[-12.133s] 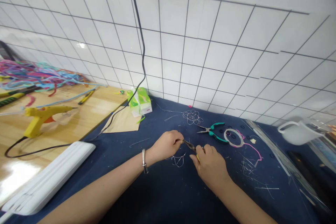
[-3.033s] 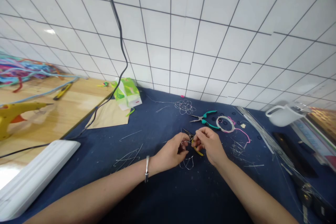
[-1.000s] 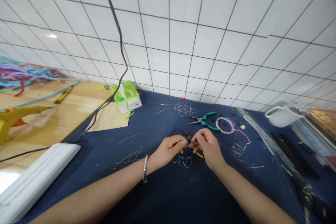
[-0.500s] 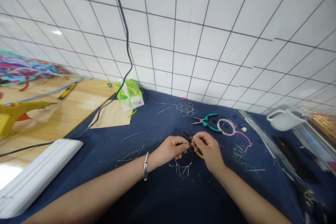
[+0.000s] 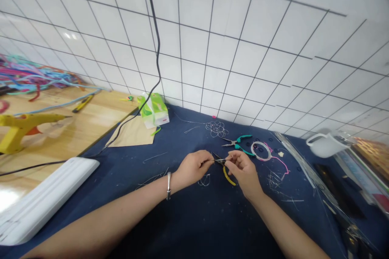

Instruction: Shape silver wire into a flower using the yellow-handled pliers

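My left hand (image 5: 196, 166) is closed in a pinch on thin silver wire (image 5: 219, 160), with a metal bangle (image 5: 169, 186) on its wrist. Rounded wire loops (image 5: 204, 180) show just below the fingers. Opposite it, my right hand (image 5: 243, 170) pinches the same wire, which spans the short gap between the hands. Pliers with yellow handles (image 5: 229, 176) lie on the dark blue cloth (image 5: 194, 218) under the wire, partly hidden by my right hand. Beyond the hands lie a flower-shaped wire coil (image 5: 216, 129) and teal-handled pliers (image 5: 237, 142).
To the right are a ring-shaped spool (image 5: 260, 151) with pink wire, wire scraps (image 5: 275, 180) and a white cup (image 5: 323, 145). Leftward stand a white power strip (image 5: 51, 198), a tissue pack (image 5: 154, 111) and a yellow glue gun (image 5: 18, 127). A black cable (image 5: 158, 44) hangs before the tiled wall.
My hands have drawn slightly apart, exposing straight wire between them. The loops below my left hand have turned and show less. More of the yellow plier handle is visible.
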Tool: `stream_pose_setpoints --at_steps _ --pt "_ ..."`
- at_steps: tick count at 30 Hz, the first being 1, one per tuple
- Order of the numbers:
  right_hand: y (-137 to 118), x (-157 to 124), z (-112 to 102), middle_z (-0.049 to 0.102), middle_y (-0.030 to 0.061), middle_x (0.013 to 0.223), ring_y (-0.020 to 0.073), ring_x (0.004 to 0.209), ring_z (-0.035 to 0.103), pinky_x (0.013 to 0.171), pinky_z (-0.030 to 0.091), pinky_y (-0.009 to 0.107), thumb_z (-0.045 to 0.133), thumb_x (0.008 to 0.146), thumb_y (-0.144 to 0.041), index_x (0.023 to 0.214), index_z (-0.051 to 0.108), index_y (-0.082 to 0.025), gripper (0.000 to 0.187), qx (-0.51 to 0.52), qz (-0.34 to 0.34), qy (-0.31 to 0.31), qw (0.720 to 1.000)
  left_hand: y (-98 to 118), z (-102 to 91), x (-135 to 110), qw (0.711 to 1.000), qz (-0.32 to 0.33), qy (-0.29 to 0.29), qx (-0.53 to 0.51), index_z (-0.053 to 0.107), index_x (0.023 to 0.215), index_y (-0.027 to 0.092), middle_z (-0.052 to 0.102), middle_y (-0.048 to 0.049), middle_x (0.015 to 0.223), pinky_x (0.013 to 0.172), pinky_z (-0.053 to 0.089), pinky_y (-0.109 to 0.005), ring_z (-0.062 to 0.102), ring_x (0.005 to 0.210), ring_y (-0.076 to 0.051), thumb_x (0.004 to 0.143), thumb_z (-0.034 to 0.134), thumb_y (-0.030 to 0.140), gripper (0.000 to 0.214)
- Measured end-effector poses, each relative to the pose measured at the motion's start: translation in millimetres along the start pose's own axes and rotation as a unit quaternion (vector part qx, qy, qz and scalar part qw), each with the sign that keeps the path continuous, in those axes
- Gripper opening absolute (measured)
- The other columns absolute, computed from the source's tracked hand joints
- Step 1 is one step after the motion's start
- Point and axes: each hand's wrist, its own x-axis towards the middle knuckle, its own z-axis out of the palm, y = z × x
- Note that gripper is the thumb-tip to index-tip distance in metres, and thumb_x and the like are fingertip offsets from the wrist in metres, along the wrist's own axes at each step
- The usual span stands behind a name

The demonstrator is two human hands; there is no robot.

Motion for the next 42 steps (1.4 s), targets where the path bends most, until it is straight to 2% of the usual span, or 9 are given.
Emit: stream_pose_setpoints --at_steps 4,9,13,18,24,28,37,40,42 --pt "-5 -3 -13 0.057 0.0059 0.095 0.0166 0.085 0.055 0.071 0.046 0.03 0.051 0.082 -0.026 0.103 0.055 -0.021 0.022 -0.181 -0.126 0.031 0.975 -1 -7.4 -2 0.995 0.035 -0.005 0.094 0.058 0.086 0.018 0.058 -0.0024 0.078 0.066 0.04 -0.024 0.054 0.073 -0.014 0.087 0.04 0.022 0.019" --pt "-18 -16 -22 0.057 0.0095 0.101 0.0216 0.099 0.049 0.088 0.037 0.039 0.052 0.082 -0.017 0.117 0.053 -0.021 0.035 -0.452 -0.338 0.056 0.824 7 -9.4 -7 0.98 0.082 -0.023 0.178 0.057 0.088 0.018 0.057 -0.0026 0.076 0.062 0.038 -0.025 0.054 0.071 -0.015 0.088 0.037 0.021 0.021" --pt "-27 -24 -19 0.059 0.0077 0.096 0.0218 0.091 0.048 0.077 0.037 0.036 0.05 0.083 -0.016 0.112 0.056 -0.019 0.03 -0.563 -0.367 0.005 0.741 14 -10.2 -10 0.976 0.099 -0.02 0.191 0.056 0.086 0.018 0.056 -0.0023 0.074 0.061 0.038 -0.025 0.054 0.07 -0.015 0.087 0.037 0.019 0.02" --pt "-37 -27 -11 0.058 0.0093 0.096 0.0215 0.088 0.045 0.073 0.035 0.035 0.047 0.084 -0.015 0.105 0.058 -0.017 0.023 -0.61 -0.344 0.003 0.714 18 -15.3 -10 0.983 0.097 -0.004 0.154 0.056 0.087 0.018 0.056 -0.0027 0.076 0.065 0.039 -0.024 0.054 0.073 -0.015 0.087 0.038 0.017 0.019" --pt "-45 -24 2 0.055 0.0085 0.083 0.0202 0.08 0.044 0.073 0.035 0.034 0.043 0.085 -0.014 0.104 0.057 -0.014 0.023 -0.622 -0.301 -0.011 0.723 16 -19.0 -9 0.988 0.085 0.022 0.127 0.057 0.086 0.018 0.057 -0.0026 0.077 0.065 0.04 -0.024 0.054 0.073 -0.014 0.086 0.039 0.016 0.018" --pt "-41 -19 10 0.054 0.0068 0.078 0.0188 0.075 0.045 0.07 0.035 0.032 0.042 0.085 -0.015 0.093 0.059 -0.016 0.019 -0.595 -0.281 -0.012 0.753 13 -19.6 -8 0.989 0.08 0.037 0.115 0.057 0.086 0.018 0.057 -0.0026 0.078 0.067 0.041 -0.024 0.054 0.075 -0.014 0.086 0.04 0.016 0.017" --pt "-42 -8 8 0.06 0.0013 0.078 0.0126 0.075 0.055 0.069 0.041 0.023 0.045 0.084 -0.021 0.082 0.064 -0.022 0.019 -0.331 -0.17 -0.021 0.928 9 -13.3 -6 0.993 0.055 0.091 0.058 0.058 0.086 0.018 0.059 -0.0025 0.079 0.069 0.042 -0.025 0.055 0.074 -0.013 0.086 0.041 0.018 0.017" --pt "-39 -5 5 0.06 -0.0005 0.07 0.0125 0.064 0.057 0.061 0.045 0.024 0.05 0.08 -0.026 0.079 0.065 -0.022 0.016 -0.185 -0.062 -0.056 0.979 10 -8.3 -7 0.993 0.038 0.11 0.033 0.059 0.084 0.018 0.06 -0.0021 0.078 0.069 0.042 -0.025 0.055 0.074 -0.013 0.086 0.042 0.019 0.016" --pt "-35 -4 4 0.058 -0.0014 0.062 0.012 0.055 0.056 0.054 0.046 0.023 0.052 0.078 -0.032 0.08 0.064 -0.02 0.017 -0.08 0.025 -0.085 0.993 10 -4.7 -7 0.992 0.026 0.118 0.021 0.059 0.082 0.018 0.06 -0.0018 0.078 0.069 0.041 -0.025 0.055 0.074 -0.013 0.085 0.044 0.02 0.016"
